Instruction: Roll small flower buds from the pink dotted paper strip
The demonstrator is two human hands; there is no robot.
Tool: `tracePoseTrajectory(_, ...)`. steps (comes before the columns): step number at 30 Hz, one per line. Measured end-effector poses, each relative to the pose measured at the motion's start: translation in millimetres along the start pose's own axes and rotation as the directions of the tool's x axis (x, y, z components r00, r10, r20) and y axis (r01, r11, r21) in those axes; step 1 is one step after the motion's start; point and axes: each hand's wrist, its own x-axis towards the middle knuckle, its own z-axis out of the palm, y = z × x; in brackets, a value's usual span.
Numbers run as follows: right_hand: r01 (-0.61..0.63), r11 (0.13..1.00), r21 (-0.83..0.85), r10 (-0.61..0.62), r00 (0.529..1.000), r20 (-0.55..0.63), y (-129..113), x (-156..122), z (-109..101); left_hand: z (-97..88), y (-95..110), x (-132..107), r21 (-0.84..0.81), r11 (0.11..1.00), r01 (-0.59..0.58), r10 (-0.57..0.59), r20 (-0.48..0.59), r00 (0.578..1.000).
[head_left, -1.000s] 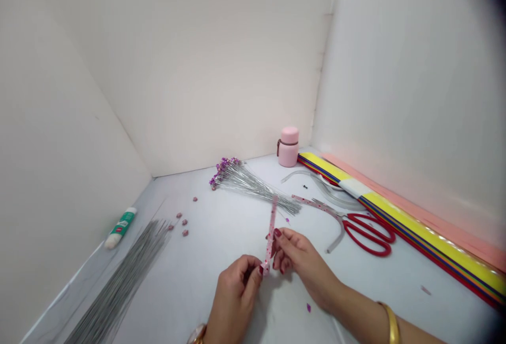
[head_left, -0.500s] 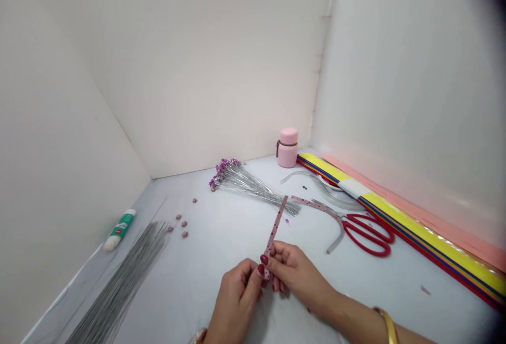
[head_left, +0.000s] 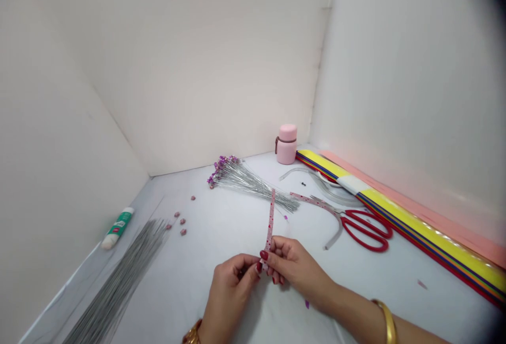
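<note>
A narrow pink paper strip (head_left: 271,220) with red dots stands up from my fingers, its lower end folded over between the fingertips. My right hand (head_left: 290,262) pinches it near that lower end. My left hand (head_left: 239,281) grips the folded end from the other side, thumb against forefinger. Beyond the hands lies a bundle of thin silver wires (head_left: 255,186) tipped with purple and pink paper ornaments (head_left: 223,167). Red-handled scissors (head_left: 367,231) rest to the right, across another dotted pink strip (head_left: 308,199).
Several small pink folded pieces (head_left: 183,222) lie left of centre, near loose grey wires (head_left: 118,281). A glue stick (head_left: 118,228) is at the left edge. At the back stands a pink flask (head_left: 286,145); coloured paper strips (head_left: 419,236) run along the right wall.
The upright strip has swung leftward and stands straighter. Both hands stay together on its folded end, with the left hand shifted slightly. The whole view has moved a little.
</note>
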Motion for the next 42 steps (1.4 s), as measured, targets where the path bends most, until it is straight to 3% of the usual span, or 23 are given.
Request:
tracePoseTrajectory(3, 0.01, 1.0, -0.008, -0.01, 1.0, -0.01, -3.2, -0.3, 0.7, -2.2, 3.0, -3.2, 0.171, 0.98, -0.1, 0.101, 0.001, 0.995)
tracePoseTrajectory(6, 0.052, 0.999, -0.015, -0.053, 0.994, -0.098, -9.6, -1.5, 2.6, -1.6, 8.2, -5.6, 0.218, 0.972, -0.091, 0.087, 0.031, 0.996)
tracePoseTrajectory(8, 0.063, 0.998, -0.019, -0.065, 0.989, -0.131, -11.8, -2.3, 4.0, -0.3, 10.0, -6.4, 0.201, 0.978, -0.055, 0.049, 0.032, 0.998)
tracePoseTrajectory(12, 0.014, 0.999, -0.03, -0.015, 0.999, -0.05, -7.0, -2.6, 5.7, 1.6, 6.7, -6.2, 0.119, 0.993, -0.023, 0.019, 0.03, 0.999)
tracePoseTrajectory(19, -0.022, 0.999, -0.046, 0.019, 0.998, -0.068, 0.0, 0.4, 3.8, 0.1, 3.8, -5.3, -0.01, 0.994, -0.104, 0.105, 0.071, 0.992)
tracePoseTrajectory(24, -0.029, 0.997, -0.066, 0.026, 0.998, -0.048, -3.1, -0.9, 2.1, -2.1, -0.3, -5.9, 0.197, 0.969, -0.151, 0.156, -0.006, 0.988)
tracePoseTrajectory(31, -0.031, 0.996, -0.086, 0.026, 0.998, -0.061, -5.6, -3.1, 3.4, -7.3, -0.5, -6.8, 0.462, 0.819, -0.341, 0.344, 0.082, 0.936)
tracePoseTrajectory(34, 0.012, 0.995, -0.104, -0.025, 0.992, -0.126, -7.7, -3.7, 4.9, -5.3, 2.2, -6.3, 0.369, 0.897, -0.243, 0.24, 0.057, 0.969)
tracePoseTrajectory(38, 0.03, 0.994, -0.106, -0.043, 0.992, -0.122, -9.2, -3.9, 6.2, 1.3, 0.0, -4.0, 0.042, 0.999, 0.019, -0.02, 0.045, 0.999)
tracePoseTrajectory(42, 0.019, 0.995, -0.099, -0.025, 0.998, -0.066, -8.2, -4.3, 6.3, 4.4, -1.7, -4.7, -0.093, 0.994, 0.056, -0.053, 0.036, 0.998)
